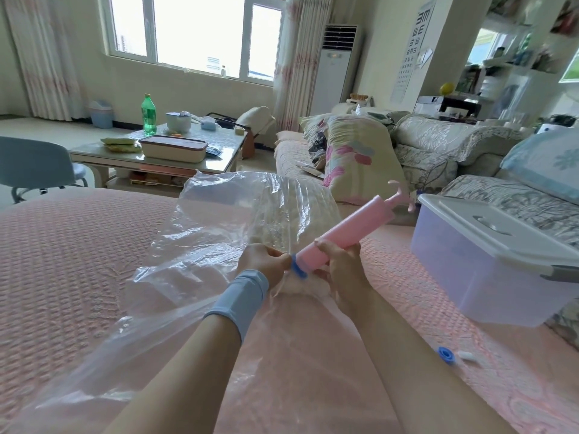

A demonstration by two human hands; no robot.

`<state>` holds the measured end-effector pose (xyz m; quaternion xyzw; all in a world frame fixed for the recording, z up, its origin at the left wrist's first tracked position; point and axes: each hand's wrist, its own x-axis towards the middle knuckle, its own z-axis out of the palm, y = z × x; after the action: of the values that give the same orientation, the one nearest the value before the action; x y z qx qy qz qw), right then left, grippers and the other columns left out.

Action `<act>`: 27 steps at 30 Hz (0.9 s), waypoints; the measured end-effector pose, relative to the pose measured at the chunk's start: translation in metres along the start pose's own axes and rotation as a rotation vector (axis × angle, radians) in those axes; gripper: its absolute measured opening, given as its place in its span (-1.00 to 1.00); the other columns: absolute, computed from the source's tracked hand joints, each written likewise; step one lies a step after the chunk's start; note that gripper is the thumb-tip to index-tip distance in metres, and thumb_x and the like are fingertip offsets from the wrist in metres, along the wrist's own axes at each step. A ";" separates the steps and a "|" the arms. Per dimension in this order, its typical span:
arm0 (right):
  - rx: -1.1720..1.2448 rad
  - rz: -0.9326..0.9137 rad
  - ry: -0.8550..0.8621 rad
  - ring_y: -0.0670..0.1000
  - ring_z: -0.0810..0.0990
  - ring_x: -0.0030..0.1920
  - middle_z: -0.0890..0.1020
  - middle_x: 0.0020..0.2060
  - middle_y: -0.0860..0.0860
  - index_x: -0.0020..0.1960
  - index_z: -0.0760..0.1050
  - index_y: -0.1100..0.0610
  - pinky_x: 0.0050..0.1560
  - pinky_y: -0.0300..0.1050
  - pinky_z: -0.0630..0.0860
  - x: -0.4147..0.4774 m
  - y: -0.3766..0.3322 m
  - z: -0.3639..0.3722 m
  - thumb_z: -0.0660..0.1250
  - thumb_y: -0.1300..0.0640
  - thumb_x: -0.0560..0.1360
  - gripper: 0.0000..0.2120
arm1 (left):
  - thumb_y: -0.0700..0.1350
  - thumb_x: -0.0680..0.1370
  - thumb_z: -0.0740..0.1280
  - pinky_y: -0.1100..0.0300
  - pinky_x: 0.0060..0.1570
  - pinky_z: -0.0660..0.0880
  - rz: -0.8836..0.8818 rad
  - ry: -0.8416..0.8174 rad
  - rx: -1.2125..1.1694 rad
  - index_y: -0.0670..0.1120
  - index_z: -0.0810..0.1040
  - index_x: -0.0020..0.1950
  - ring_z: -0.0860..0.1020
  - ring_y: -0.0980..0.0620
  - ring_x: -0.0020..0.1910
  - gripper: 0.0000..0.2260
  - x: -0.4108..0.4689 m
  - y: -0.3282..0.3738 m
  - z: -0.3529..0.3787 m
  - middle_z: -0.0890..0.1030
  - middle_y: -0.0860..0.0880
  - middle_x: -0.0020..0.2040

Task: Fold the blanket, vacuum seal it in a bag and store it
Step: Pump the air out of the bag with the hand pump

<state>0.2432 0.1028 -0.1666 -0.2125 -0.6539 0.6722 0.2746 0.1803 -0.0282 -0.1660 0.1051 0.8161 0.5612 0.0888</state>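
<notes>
A clear plastic vacuum bag (200,255) lies crumpled on the pink bed cover, with the folded whitish blanket (282,214) inside it at the far end. A pink hand pump (347,230) slants up to the right, its lower end set on the bag's blue valve (297,269). My left hand (263,261), with a light blue wristband, pinches the bag at the valve. My right hand (341,261) grips the pump's lower barrel. The pump handle (399,189) points away toward the sofa.
A translucent storage box with a white lid (488,245) sits on the bed at the right. A loose blue valve cap (446,354) and a small white piece (466,355) lie near my right forearm. Beyond the bed are a sofa with pillows (360,158), a cluttered coffee table (163,151) and a chair (34,164).
</notes>
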 end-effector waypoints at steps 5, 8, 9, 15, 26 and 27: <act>-0.161 -0.092 0.125 0.08 0.71 -0.09 0.68 -0.10 0.08 0.15 0.48 0.20 -0.05 0.10 0.67 0.000 -0.002 0.001 0.66 0.02 0.25 -0.40 | -0.11 0.37 0.42 0.26 -0.37 0.38 -0.004 0.006 -0.041 -0.04 0.70 -0.33 0.42 0.04 -0.44 -0.90 -0.001 0.000 0.001 0.54 0.06 -0.51; -0.056 -0.035 0.091 0.06 0.68 -0.03 0.63 -0.02 0.08 0.29 0.33 0.20 0.02 0.09 0.66 -0.006 -0.005 0.007 0.64 -0.04 0.27 -0.24 | -0.09 0.38 0.42 0.24 -0.34 0.41 0.009 0.009 -0.008 -0.03 0.72 -0.29 0.46 0.03 -0.41 -0.91 -0.001 0.001 0.000 0.62 -0.02 -0.40; 0.010 -0.008 0.048 0.07 0.65 0.01 0.59 0.01 0.06 0.30 0.29 0.16 0.09 0.15 0.64 -0.006 -0.004 0.008 0.60 0.03 0.31 -0.28 | -0.10 0.38 0.42 0.25 -0.36 0.40 0.007 0.004 0.009 -0.03 0.72 -0.29 0.44 0.02 -0.43 -0.91 0.000 0.001 -0.001 0.59 -0.02 -0.42; -0.199 -0.155 0.056 0.04 0.68 -0.06 0.66 -0.11 0.03 0.05 0.48 0.07 -0.01 -0.01 0.65 -0.006 -0.005 0.001 0.56 0.20 0.39 -0.67 | -0.13 0.37 0.41 0.28 -0.39 0.36 0.007 -0.009 0.002 -0.06 0.72 -0.29 0.40 0.03 -0.45 -0.91 0.001 0.000 -0.001 0.51 0.05 -0.50; -0.204 -0.174 0.019 0.03 0.66 -0.01 0.64 -0.04 0.04 0.22 0.41 0.10 0.04 -0.01 0.63 -0.009 0.000 0.002 0.53 0.20 0.42 -0.55 | -0.11 0.37 0.43 0.25 -0.33 0.39 0.012 -0.005 0.016 -0.04 0.72 -0.27 0.43 0.02 -0.41 -0.92 -0.001 -0.001 -0.003 0.55 0.01 -0.44; -0.205 -0.183 0.044 0.01 0.66 -0.05 0.63 -0.06 0.03 0.20 0.40 0.10 -0.02 -0.04 0.62 -0.009 -0.001 0.002 0.57 0.18 0.40 -0.53 | -0.11 0.37 0.43 0.25 -0.32 0.41 0.015 -0.008 0.004 -0.03 0.72 -0.25 0.46 0.03 -0.40 -0.93 -0.001 0.000 -0.002 0.58 0.01 -0.42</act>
<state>0.2488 0.0953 -0.1664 -0.1936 -0.7297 0.5692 0.3257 0.1811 -0.0302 -0.1655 0.1139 0.8161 0.5597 0.0878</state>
